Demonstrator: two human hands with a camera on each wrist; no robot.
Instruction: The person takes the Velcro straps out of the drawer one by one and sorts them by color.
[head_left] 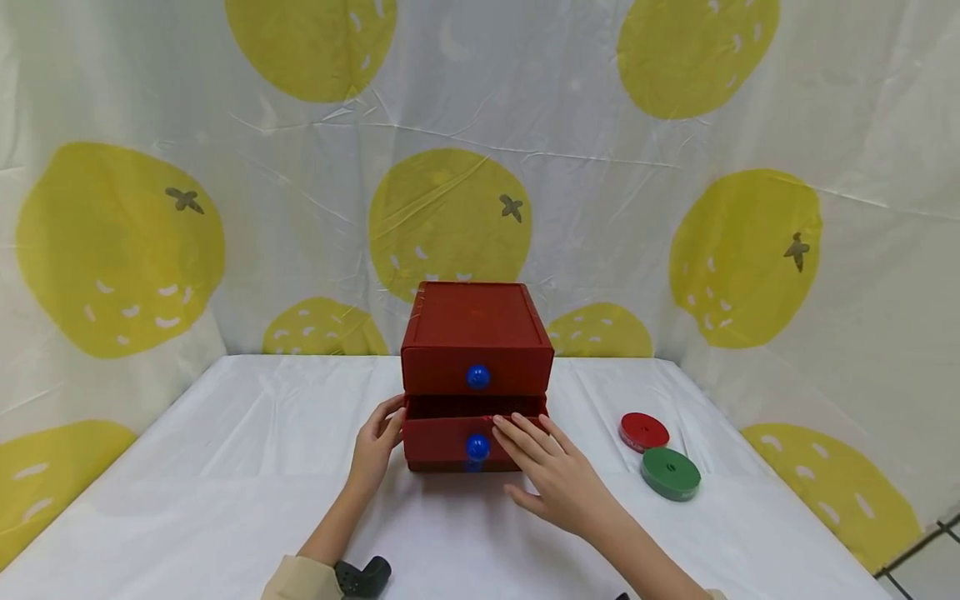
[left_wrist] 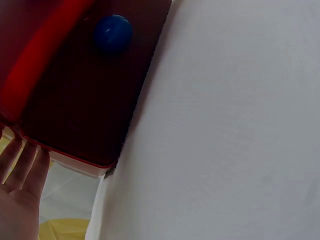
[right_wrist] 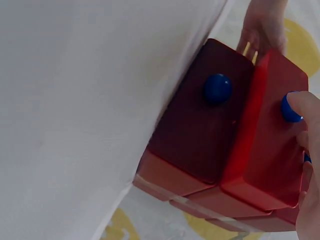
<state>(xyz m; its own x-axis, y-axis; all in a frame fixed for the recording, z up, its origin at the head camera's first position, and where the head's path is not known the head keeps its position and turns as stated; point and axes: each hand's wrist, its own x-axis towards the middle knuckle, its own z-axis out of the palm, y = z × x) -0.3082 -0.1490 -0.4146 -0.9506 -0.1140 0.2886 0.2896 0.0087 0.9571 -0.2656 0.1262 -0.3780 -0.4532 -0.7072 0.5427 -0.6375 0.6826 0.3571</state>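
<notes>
A small red chest of drawers [head_left: 476, 312] with round blue knobs stands on the table. Its middle drawer [head_left: 438, 437] juts forward, and a strip of its dark inside shows above the front. The bottom drawer [right_wrist: 200, 125] sits further back, below it. My left hand [head_left: 375, 446] rests its fingers on the chest's left side; in the left wrist view the fingers [left_wrist: 37, 172] look nearly straight. My right hand [head_left: 555, 479] lies with extended fingers at the middle drawer's front, right of its knob [head_left: 477, 447]. In the right wrist view, the thumb overlaps the knob [right_wrist: 289, 109]; contact is unclear.
A red disc-shaped roll [head_left: 643, 432] and a green one [head_left: 671, 473] lie close together right of the chest. White cloth [head_left: 225, 517] covers the table. A curtain [head_left: 585, 208] printed with yellow fruit hangs behind and at both sides.
</notes>
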